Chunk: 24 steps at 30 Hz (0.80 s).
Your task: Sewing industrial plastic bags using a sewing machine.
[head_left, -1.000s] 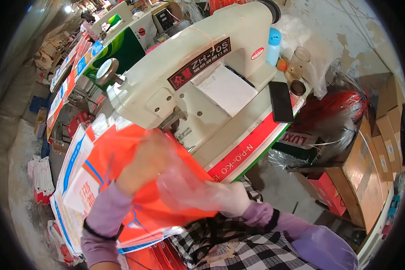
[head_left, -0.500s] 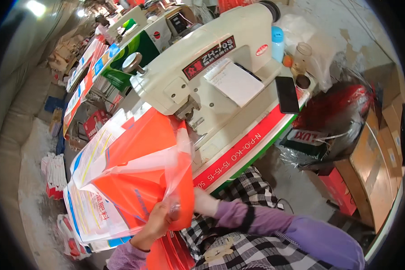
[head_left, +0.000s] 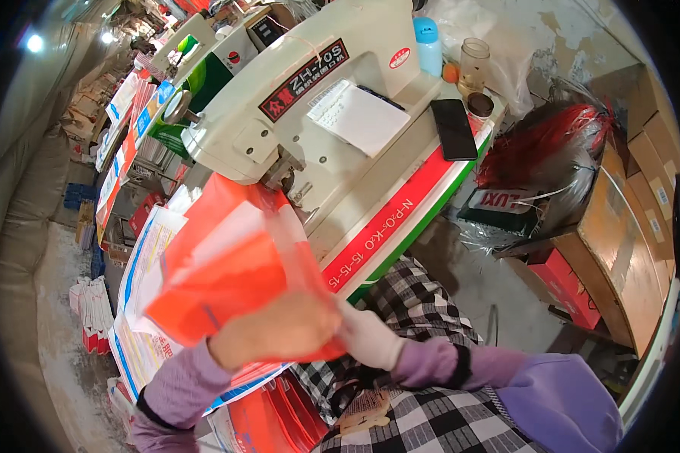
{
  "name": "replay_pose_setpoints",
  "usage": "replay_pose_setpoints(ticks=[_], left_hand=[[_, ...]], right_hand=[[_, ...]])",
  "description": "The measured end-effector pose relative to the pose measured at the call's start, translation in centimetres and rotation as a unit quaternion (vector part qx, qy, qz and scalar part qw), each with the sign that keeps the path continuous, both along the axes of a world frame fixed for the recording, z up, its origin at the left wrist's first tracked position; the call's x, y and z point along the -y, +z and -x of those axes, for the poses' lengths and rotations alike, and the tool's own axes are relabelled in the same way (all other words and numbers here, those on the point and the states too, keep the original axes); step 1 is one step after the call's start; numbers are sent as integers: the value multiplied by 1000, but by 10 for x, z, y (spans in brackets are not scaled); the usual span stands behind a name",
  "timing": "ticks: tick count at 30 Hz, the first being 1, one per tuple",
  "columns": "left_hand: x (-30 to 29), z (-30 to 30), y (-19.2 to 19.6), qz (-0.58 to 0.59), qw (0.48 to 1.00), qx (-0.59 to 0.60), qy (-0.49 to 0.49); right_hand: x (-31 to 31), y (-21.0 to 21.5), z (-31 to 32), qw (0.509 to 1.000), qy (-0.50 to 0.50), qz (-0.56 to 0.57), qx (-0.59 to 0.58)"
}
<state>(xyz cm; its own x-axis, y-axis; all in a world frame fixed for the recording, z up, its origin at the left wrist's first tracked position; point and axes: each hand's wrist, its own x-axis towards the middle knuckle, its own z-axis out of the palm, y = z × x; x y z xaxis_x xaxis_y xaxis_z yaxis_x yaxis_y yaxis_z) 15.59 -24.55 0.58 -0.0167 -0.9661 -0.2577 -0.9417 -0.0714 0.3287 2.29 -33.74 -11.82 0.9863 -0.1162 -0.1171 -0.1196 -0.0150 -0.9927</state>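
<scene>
An orange-red and white bag, thin and folded, slants down from the head of a cream industrial sewing machine. Its upper edge lies at the needle area, where the machine head hides the contact. My left hand, blurred by motion, is closed on the bag's near edge. Beside it my right hand, in a pale glove, pinches the same edge from the right; its fingertips are partly behind the bag. More printed white bags lie beneath at the left, and folded orange-red bags are by my lap.
On the machine table are a notepad, a black phone, a blue bottle and a glass jar. Cardboard boxes and a plastic-wrapped red bundle stand at the right. Stacked bags sit at the far left.
The bag's near part has lifted and folded over toward the machine. My left hand has moved up and right, close to my right hand. The whole view has shifted slightly.
</scene>
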Motion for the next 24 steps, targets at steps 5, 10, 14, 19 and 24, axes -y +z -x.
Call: replay_pose_setpoints(ticks=[5,10,14,19,24], left_hand=[[-10,46,7,-177,984,1,28],[15,24,11,-137,980,-38,-141],[13,-103,2,-92,994,29,-46],[15,-125,85,20,937,336,-95],[6,63,-18,-95,959,243,-112]], right_hand=[[38,27,-3,1000,10,-18,-14],[26,16,-18,995,-30,95,-26],[22,21,3,982,0,180,-62],[44,-12,-81,950,-62,304,30],[39,-10,-199,883,80,455,-87]])
